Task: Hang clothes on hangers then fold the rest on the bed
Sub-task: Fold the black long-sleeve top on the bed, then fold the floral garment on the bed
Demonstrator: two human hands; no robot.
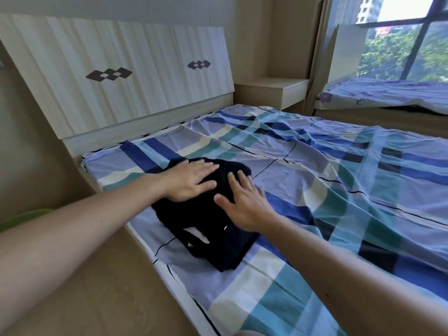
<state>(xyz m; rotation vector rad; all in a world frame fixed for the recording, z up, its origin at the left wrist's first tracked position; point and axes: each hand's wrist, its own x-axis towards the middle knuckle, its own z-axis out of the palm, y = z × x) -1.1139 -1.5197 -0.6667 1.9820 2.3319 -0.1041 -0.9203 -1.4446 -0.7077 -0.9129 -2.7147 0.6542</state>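
Two bare forearms (72, 238) reach in from the near side; the left hand (191, 180) lies flat, fingers straight and spread, on the far part of a folded dark garment (206, 229); the right hand (244, 204) presses just beside it, equally flat, gripping nothing. The garment sits on the bed (315, 190) close to its left edge, near the headboard (121, 81); its long axis runs far to near, leaning slightly right, a pale opening at the near end. A hard smoothing stroke could drag the folds apart, or nudge it off that edge.
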